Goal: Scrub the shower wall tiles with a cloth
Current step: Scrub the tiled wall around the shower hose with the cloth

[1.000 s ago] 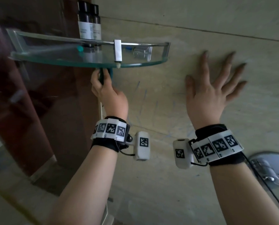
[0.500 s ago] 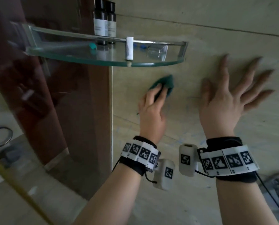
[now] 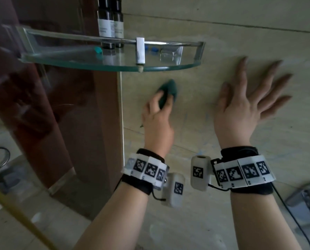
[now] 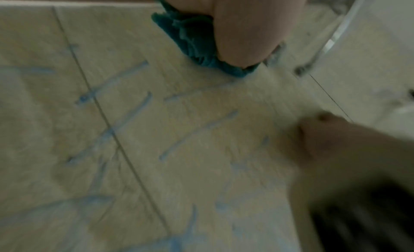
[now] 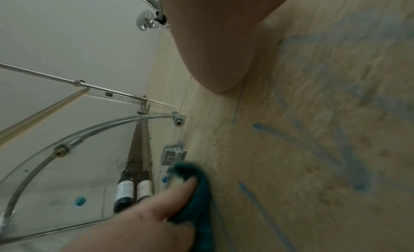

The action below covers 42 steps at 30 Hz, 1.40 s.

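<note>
The bunched teal cloth lies against the beige tiled wall, its long axis running up to a pointed tip just under the curved glass corner shelf. The left hand presses it there with fingers curled over its lower end. The right hand rests flat, fingers spread, on the tiles to its right, apart from it.

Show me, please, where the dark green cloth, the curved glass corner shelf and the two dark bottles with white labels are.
Dark green cloth (image 3: 168, 91): head view, on its folded tip above the fingers.
Curved glass corner shelf (image 3: 168, 68): head view, on its front glass edge.
Two dark bottles with white labels (image 3: 105, 27): head view, on the left bottle's label.
</note>
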Each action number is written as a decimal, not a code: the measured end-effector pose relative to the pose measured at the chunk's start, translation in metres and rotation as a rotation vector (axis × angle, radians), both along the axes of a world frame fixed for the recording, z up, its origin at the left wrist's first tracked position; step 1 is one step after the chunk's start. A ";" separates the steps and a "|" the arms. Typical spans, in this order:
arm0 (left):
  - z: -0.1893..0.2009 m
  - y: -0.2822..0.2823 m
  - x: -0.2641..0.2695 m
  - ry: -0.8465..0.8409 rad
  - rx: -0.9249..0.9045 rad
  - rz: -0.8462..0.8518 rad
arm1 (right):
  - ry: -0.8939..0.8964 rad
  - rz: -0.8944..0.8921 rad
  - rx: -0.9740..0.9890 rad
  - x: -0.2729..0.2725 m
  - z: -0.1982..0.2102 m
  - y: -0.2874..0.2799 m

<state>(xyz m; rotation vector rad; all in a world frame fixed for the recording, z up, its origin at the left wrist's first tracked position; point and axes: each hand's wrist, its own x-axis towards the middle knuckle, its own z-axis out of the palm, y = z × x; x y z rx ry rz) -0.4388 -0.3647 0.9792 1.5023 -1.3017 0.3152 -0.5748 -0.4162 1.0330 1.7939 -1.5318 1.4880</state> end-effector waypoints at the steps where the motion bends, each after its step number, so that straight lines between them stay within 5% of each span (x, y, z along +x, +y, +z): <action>1: -0.003 0.001 -0.009 -0.073 -0.011 -0.049 | -0.007 0.001 0.003 0.001 0.000 0.001; 5: -0.008 0.004 -0.005 -0.257 -0.004 -0.055 | -0.029 -0.012 -0.001 0.003 0.000 0.003; 9: 0.005 0.000 0.025 0.050 0.027 0.111 | -0.019 -0.015 0.001 0.000 -0.002 0.001; 13: 0.005 -0.005 0.004 0.123 -0.012 0.101 | -0.009 0.004 0.002 -0.002 -0.002 0.001; 17: -0.021 -0.001 -0.031 -0.114 -0.016 -0.058 | -0.001 0.009 -0.004 -0.003 -0.002 0.002; 20: -0.017 -0.003 -0.010 -0.210 -0.040 -0.060 | -0.003 0.007 0.000 -0.003 -0.002 0.004; 26: 0.009 -0.007 0.012 0.055 -0.050 0.081 | 0.028 0.025 0.007 -0.008 -0.003 0.004; 32: -0.004 -0.001 0.002 -0.257 -0.007 -0.095 | 0.020 0.026 0.011 -0.006 -0.003 0.005; 42: 0.047 0.001 0.053 -0.119 0.022 0.263 | 0.012 0.018 -0.016 -0.005 -0.006 0.002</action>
